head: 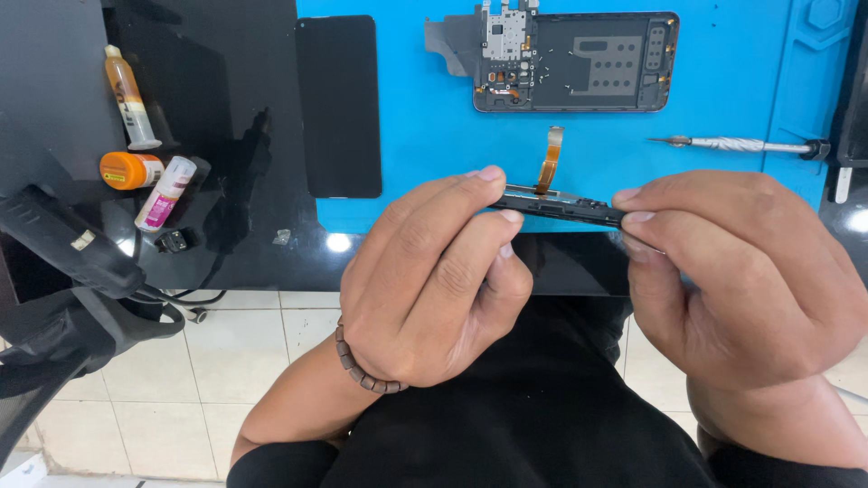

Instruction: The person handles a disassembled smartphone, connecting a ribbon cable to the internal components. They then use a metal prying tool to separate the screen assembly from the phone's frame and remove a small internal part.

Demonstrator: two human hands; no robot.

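Between both grips (562,210), phone frame (556,206)

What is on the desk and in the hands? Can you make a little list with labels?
left hand: pinches one end of a thin dark phone part
right hand: pinches the other end
ribbon: orange flex cable stands up from the part
mat: blue work mat
on mat: opened phone, black screen panel, screwdriver
left side: glue syringe, orange jar, small tube
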